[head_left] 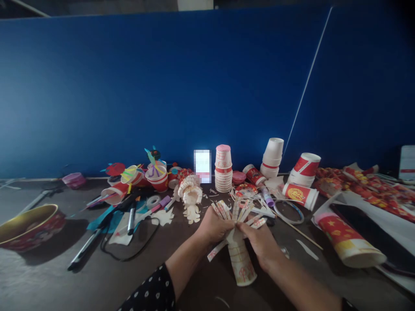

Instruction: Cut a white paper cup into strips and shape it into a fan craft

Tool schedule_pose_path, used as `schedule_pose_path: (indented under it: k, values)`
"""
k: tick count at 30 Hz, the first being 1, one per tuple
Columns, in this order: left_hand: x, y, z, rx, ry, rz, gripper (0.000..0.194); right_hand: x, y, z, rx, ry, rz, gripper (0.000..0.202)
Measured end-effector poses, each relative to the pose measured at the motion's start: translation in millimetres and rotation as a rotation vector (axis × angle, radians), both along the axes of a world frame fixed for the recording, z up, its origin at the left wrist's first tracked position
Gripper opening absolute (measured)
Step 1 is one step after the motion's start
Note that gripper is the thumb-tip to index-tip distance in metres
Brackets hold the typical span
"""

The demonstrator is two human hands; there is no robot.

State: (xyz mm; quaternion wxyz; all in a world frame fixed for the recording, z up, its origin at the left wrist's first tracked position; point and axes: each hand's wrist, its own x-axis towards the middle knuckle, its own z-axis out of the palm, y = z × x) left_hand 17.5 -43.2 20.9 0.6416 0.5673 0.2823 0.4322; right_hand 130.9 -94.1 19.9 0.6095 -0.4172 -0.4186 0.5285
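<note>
My left hand (pixel 212 226) and my right hand (pixel 261 242) both grip one white paper cup (pixel 241 261) with red print, held low over the dark table (pixel 58 280). The cup points its base toward me. Its upper wall is cut into several strips (pixel 238 211) that fan out away from me between my fingers. My left fingers pinch the strips on the left side; my right hand wraps the cup's right side.
Beyond my hands stand a stack of paper cups (pixel 223 170), tipped cups (pixel 303 166), craft figures (pixel 191 196) and decorated cups (pixel 157 175). Markers (pixel 131 218), a cable and tape lie left. A gold-lined bowl (pixel 27 226) sits far left, a sleeve of cups (pixel 348 242) right. A blue partition (pixel 162 86) backs the table.
</note>
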Motion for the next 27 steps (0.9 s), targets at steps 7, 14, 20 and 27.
schedule_pose_path:
  k: [7, 14, 20, 27]
  values:
    - [-1, 3, -4.5, 0.072, 0.12, 0.051, 0.018, -3, -1, -2.3, -0.055, -0.011, -0.058, 0.019]
    - [-21, 21, 2.0, -0.165, 0.241, -0.024, 0.028, 6, 4, -6.7, -0.124, 0.098, -0.128, 0.021]
    - [-26, 26, 2.5, -0.255, 0.129, 0.028, 0.03, 14, 9, -18.3, -0.183, 0.175, -0.168, 0.026]
    - [-23, 26, 2.1, -0.149, 0.158, 0.152, 0.029, 12, 6, -13.9, -0.196, 0.203, -0.121, 0.022]
